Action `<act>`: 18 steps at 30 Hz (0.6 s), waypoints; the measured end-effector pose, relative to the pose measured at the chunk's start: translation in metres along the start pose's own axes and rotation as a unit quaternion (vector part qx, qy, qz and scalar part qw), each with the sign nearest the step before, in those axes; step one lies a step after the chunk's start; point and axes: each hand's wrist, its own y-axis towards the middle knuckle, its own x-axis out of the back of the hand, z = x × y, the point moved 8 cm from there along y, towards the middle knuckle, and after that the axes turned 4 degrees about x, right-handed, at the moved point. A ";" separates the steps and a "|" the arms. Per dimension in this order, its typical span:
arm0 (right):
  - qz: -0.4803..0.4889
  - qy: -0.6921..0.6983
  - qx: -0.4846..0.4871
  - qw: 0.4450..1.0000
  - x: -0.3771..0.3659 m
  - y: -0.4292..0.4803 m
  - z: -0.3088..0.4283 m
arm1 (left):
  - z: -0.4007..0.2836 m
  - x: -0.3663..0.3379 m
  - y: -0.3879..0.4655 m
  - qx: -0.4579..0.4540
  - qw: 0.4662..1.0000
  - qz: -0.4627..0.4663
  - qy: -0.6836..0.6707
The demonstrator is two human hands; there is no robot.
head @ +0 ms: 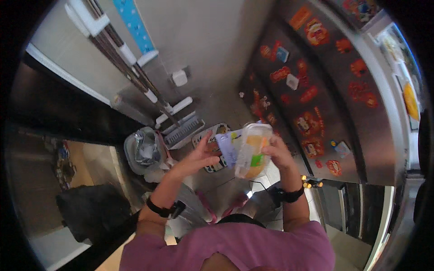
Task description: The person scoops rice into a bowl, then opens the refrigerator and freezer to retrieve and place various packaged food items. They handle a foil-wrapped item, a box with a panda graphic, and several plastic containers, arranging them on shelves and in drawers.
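My right hand (278, 153) grips a clear plastic container (250, 152) by its right side. Something yellowish shows through its wall, along with a green label patch. Behind it and to its left is a pale purple package (226, 147), partly covered by the container; how it is held is hidden. My left hand (198, 156) is just left of that package, fingers and thumb spread, with nothing visible between them. Both wrists wear dark bands.
On the right stands a metallic refrigerator (325, 101) with red stickers and magnets. A lined waste bin (130, 159) is at left, beside long-handled cleaning tools (135, 76) against the wall. A patterned mat (222, 128) lies on the floor. Black cloth (93, 206) is at lower left.
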 end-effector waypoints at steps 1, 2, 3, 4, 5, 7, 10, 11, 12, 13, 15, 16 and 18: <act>0.007 -0.019 -0.009 1.000 -0.012 0.001 0.007 | -0.008 -0.013 -0.002 -0.015 0.994 0.042 -0.100; 0.019 -0.043 -0.024 0.999 -0.025 0.001 0.011 | -0.006 -0.017 -0.002 -0.005 0.991 0.002 -0.132; 0.028 -0.066 -0.028 0.997 -0.037 0.002 0.015 | -0.001 -0.022 -0.004 0.047 0.985 -0.017 -0.167; 0.045 -0.062 -0.041 0.996 -0.049 0.001 0.017 | 0.005 -0.028 -0.005 0.107 0.975 -0.043 -0.192; 0.060 -0.063 -0.055 0.995 -0.061 0.001 0.019 | -0.009 -0.038 -0.010 0.055 0.967 -0.022 -0.249; 0.041 -0.074 -0.052 0.995 -0.070 -0.005 0.033 | -0.027 -0.052 -0.026 0.023 0.954 -0.041 -0.295; 0.030 -0.071 -0.047 0.996 -0.081 -0.016 0.068 | -0.068 -0.075 -0.041 -0.012 0.959 -0.051 -0.280; 0.028 -0.046 -0.012 0.998 -0.086 -0.020 0.087 | -0.085 -0.080 -0.046 -0.019 0.964 -0.062 -0.259; 0.015 -0.033 -0.002 0.999 -0.088 -0.023 0.105 | -0.101 -0.085 -0.051 -0.016 0.964 -0.083 -0.251; 0.001 -0.023 -0.002 1.000 -0.090 -0.027 0.122 | -0.117 -0.092 -0.056 -0.011 0.967 -0.114 -0.230; -0.008 0.011 0.030 0.999 -0.089 -0.037 0.165 | -0.158 -0.108 -0.062 -0.020 0.971 -0.150 -0.183; -0.004 0.035 0.057 0.998 -0.087 -0.045 0.186 | -0.182 -0.120 -0.063 -0.035 0.974 -0.155 -0.161; -0.100 0.004 0.056 0.993 -0.061 -0.062 0.212 | -0.227 -0.142 -0.070 -0.069 0.976 -0.168 -0.118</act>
